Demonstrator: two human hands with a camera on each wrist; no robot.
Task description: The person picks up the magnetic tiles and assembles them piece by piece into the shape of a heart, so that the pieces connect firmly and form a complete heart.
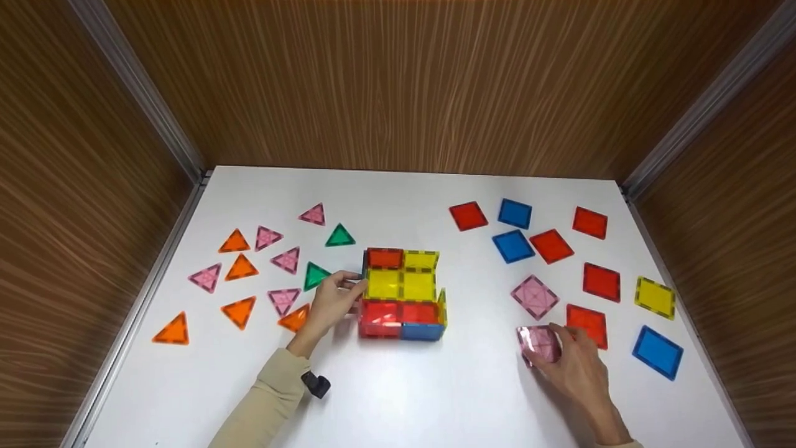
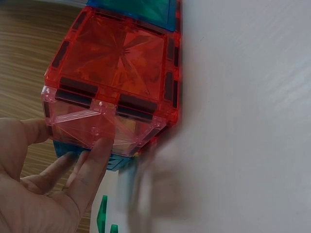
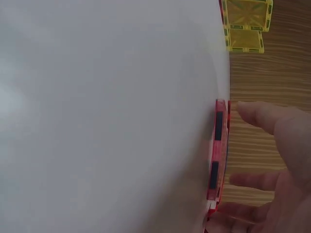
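Note:
A block-like structure of translucent magnetic tiles (image 1: 384,285) stands mid-table, with red, yellow, blue and pink panels. My left hand (image 1: 336,298) is at its left side. In the left wrist view, fairly straight fingers (image 2: 92,170) touch the pink end panel (image 2: 92,124) below a red panel (image 2: 119,56). On the right, my right hand (image 1: 578,364) pinches a pink square tile (image 1: 540,344) by its edges, tilted off the table. That tile (image 3: 217,150) appears edge-on in the right wrist view, partly beside the fingers.
Orange triangles (image 1: 239,311), pink triangles (image 1: 285,300) and green triangles (image 1: 340,236) lie scattered to the left. Red squares (image 1: 601,282), blue squares (image 1: 658,352), a yellow square (image 1: 655,297) and another pink square (image 1: 535,297) lie on the right. Wood-patterned walls (image 1: 398,87) border the white table (image 1: 485,398).

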